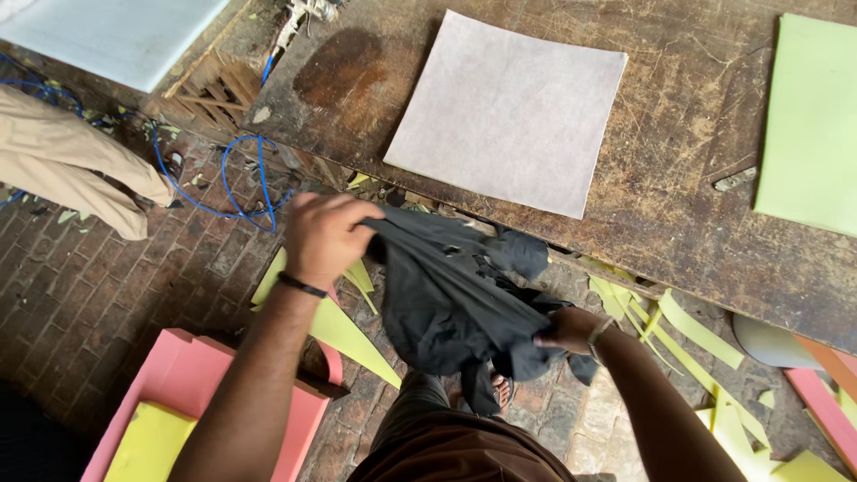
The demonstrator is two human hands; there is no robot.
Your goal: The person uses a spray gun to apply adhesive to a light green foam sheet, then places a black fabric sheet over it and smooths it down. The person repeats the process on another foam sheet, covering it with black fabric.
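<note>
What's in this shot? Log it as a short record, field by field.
left hand: grips the upper end of the dark cloth, above the floor
right hand: grips the lower bunch of the same cloth
dark cloth: black, crumpled, stretched between both hands
grey sheet: square, flat on the wooden table
green sheet: flat at the table's right end
floor: brick, with yellow offcuts, a pink tray and a blue cable
other person: a beige trouser leg at far left
</note>
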